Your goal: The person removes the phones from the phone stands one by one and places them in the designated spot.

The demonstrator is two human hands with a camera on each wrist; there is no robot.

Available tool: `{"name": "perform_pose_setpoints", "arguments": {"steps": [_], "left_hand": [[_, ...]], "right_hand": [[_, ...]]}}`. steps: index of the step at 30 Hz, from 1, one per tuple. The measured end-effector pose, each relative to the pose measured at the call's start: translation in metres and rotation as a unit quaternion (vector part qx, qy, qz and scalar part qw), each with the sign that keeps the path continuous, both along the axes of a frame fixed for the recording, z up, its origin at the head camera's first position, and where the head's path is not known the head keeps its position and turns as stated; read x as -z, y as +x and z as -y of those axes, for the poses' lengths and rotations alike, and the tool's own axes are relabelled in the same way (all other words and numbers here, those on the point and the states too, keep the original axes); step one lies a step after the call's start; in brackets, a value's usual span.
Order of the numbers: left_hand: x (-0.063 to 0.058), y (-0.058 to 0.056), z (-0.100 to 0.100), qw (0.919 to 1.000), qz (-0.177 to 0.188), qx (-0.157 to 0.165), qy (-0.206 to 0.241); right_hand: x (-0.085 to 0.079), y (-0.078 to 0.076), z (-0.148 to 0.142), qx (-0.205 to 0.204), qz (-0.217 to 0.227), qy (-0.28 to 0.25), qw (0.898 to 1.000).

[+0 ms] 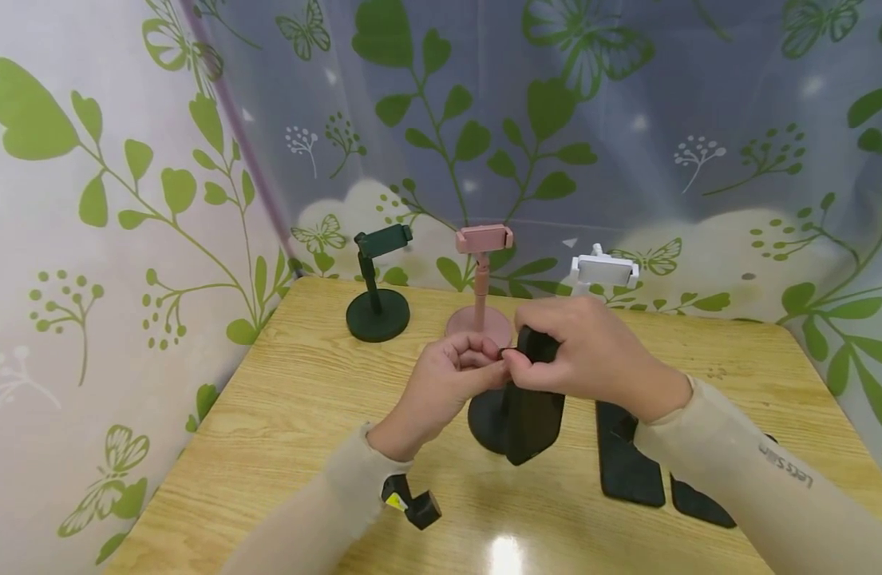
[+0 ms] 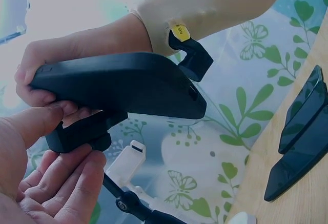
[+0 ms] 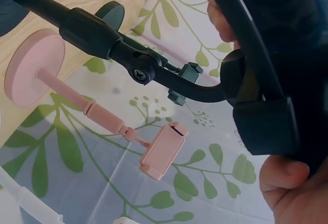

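Note:
My right hand (image 1: 599, 351) grips a black phone (image 1: 537, 419) by its upper end, and the phone hangs tilted over the table. In the left wrist view the phone (image 2: 113, 80) sits right above the clamp (image 2: 77, 134) of a black phone stand. My left hand (image 1: 441, 387) holds that clamp, thumb on one side and fingers curled on the other. The stand's round base (image 1: 487, 427) shows partly behind the phone. From the right wrist, its jointed pole (image 3: 87, 32) runs to the clamp (image 3: 266, 126), whose edge lies against the phone.
Along the back of the wooden table (image 1: 268, 447) stand a dark green phone stand (image 1: 378, 314), a pink one (image 1: 481, 279) and a white one (image 1: 604, 271). Dark phones (image 1: 627, 471) lie at the right, partly under my right forearm. A patterned curtain (image 1: 441, 120) hangs behind.

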State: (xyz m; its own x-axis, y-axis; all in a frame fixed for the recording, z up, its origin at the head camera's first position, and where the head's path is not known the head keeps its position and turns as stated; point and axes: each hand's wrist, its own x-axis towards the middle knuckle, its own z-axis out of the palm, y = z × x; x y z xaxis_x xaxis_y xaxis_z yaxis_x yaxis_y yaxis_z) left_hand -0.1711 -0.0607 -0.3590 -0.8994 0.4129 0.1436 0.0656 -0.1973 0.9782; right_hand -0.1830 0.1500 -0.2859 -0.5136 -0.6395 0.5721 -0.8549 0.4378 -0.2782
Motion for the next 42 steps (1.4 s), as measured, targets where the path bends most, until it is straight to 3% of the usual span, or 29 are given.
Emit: {"name": "perform_pose_setpoints", "arguments": {"steps": [12,23,29,35,39,42], "left_hand": [[0.001,0.001,-0.001,0.9998,-0.008,-0.011,0.011],[0.001,0.003,-0.005,0.9996,-0.013,-0.023,0.007],[0.005,0.003,-0.004,0.9992,-0.025,-0.03,0.004],[0.012,0.002,-0.003,0.9981,-0.051,-0.033,0.0],[0.015,0.0,-0.002,0.9975,-0.062,-0.032,-0.004],[0.017,0.0,-0.002,0.9975,-0.064,-0.028,-0.003]], "right_hand": [[0.002,-0.002,-0.001,-0.01,-0.001,-0.069,0.998],[-0.014,0.005,-0.022,0.011,0.016,-0.141,0.99],[-0.014,0.012,-0.059,0.067,0.029,-0.163,0.984],[-0.001,0.02,-0.109,0.144,0.042,-0.157,0.976],[0.011,0.027,-0.131,0.206,0.022,-0.108,0.972],[0.021,0.032,-0.14,0.228,0.027,-0.06,0.971]]}}
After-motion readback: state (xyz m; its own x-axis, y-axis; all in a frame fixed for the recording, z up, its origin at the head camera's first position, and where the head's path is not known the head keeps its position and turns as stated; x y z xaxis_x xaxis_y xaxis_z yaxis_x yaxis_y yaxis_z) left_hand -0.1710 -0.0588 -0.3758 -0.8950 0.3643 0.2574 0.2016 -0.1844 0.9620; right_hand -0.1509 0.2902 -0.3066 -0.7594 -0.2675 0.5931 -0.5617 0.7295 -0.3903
